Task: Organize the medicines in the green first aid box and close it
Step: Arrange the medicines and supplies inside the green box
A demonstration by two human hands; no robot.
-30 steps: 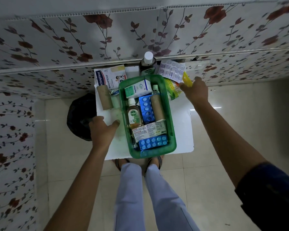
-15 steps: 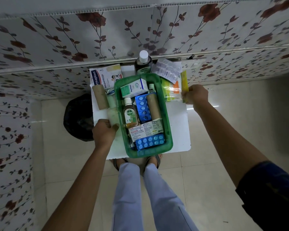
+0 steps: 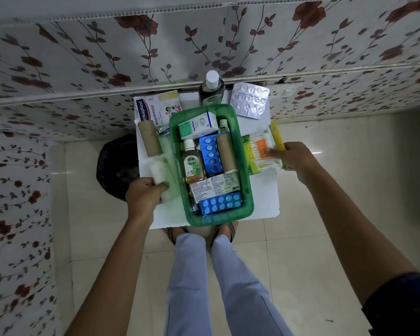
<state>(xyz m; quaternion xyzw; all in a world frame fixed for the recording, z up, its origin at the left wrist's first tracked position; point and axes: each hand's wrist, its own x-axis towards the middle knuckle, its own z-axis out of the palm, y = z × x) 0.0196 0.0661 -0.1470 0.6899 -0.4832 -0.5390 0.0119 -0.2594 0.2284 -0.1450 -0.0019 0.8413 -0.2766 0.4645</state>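
The open green first aid box [image 3: 246, 180] stands mid-table. Inside lie an Optibex carton [image 3: 199, 126], a Dettol bottle [image 3: 192, 163], two blue blister strips [image 3: 210, 154], a brown roll [image 3: 226, 151] and a white printed carton [image 3: 214, 186]. My right hand [image 3: 294, 161] grips a clear pack of cotton swabs [image 3: 260, 151] just right of the box rim, with a yellow strip [image 3: 277, 134] behind it. My left hand [image 3: 141, 197] is closed on a white, green-tinted roll [image 3: 159, 170] left of the box.
On the white table [image 3: 264, 197] lie a Hansaplast carton [image 3: 153, 110], a second brown roll [image 3: 150, 139], a dark bottle with a white cap [image 3: 212, 90] and a silver blister sheet [image 3: 250, 100]. A black bin bag [image 3: 117, 166] sits on the floor at left. A floral wall stands behind.
My right hand has drawn the swab pack from the table's far right corner to beside the box. My left hand went from resting flat to gripping the white roll.
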